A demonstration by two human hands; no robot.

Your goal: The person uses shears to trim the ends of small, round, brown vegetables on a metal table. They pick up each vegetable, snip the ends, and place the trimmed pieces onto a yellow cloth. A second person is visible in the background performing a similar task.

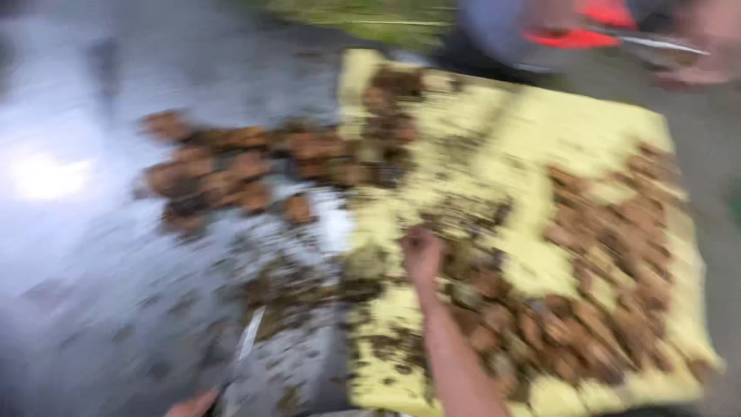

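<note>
The view is badly motion-blurred. My right hand (421, 252) reaches forward with its fingers curled, onto the near left part of a yellow sheet (494, 139) among brown lumps and dark crumbs. Whether it holds a piece is lost in the blur. Only a sliver of my left hand (193, 404) shows at the bottom edge. It sits at the base of a thin pale blade, a knife (248, 340), which points up over the grey floor. A heap of brown lumps (610, 278) covers the sheet's right side, and another heap (224, 174) lies on the floor to the left.
Another person crouches at the top right, one hand (698, 46) holding a red-handled tool (594, 35) with a long pale blade. The grey floor (85, 262) is shiny with a bright glare at the left. Dark scraps litter the floor beside the sheet.
</note>
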